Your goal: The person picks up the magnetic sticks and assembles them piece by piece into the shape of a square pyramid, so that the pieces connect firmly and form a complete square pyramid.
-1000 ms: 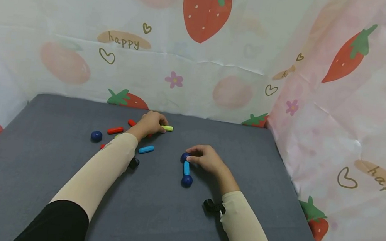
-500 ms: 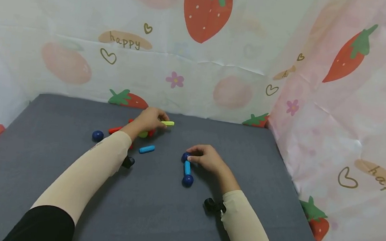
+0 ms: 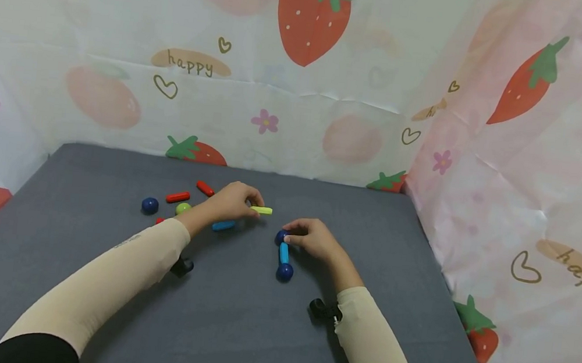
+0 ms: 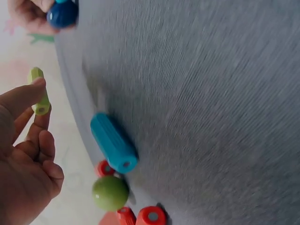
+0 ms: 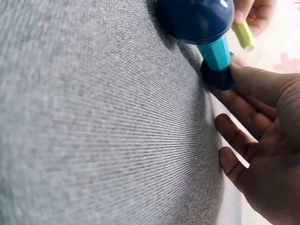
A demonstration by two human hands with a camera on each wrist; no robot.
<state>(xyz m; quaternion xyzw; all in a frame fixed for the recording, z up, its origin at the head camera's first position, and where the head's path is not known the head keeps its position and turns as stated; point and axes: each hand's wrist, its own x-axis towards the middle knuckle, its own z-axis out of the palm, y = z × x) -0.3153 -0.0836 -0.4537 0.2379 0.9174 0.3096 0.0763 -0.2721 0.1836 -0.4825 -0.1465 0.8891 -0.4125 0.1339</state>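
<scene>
My left hand (image 3: pixel 233 202) pinches a yellow-green faceted rod (image 4: pixel 39 91) between thumb and fingertips, raised over the cloth. My right hand (image 3: pixel 314 241) holds a dark blue ball (image 3: pixel 281 237) between thumb and fingers. That ball joins one end of a light blue rod (image 3: pixel 284 253). At the rod's near end sits a second dark blue ball (image 5: pixel 197 18), close to the cloth. Below the left hand lies a loose light blue rod (image 4: pixel 112 143), partly covered by the hand in the head view.
On the grey cloth (image 3: pixel 236 316) at left lie a dark blue ball (image 3: pixel 149 206), a green ball (image 3: pixel 183 209) and several red rods (image 3: pixel 178 197). A strawberry-print sheet (image 3: pixel 288 99) rises behind the far edge, and another stretch of it stands at right.
With the yellow-green rod in its fingers, my left hand lifts slightly, then moves right and nearer, toward the right hand. My right hand keeps its place on the ball.
</scene>
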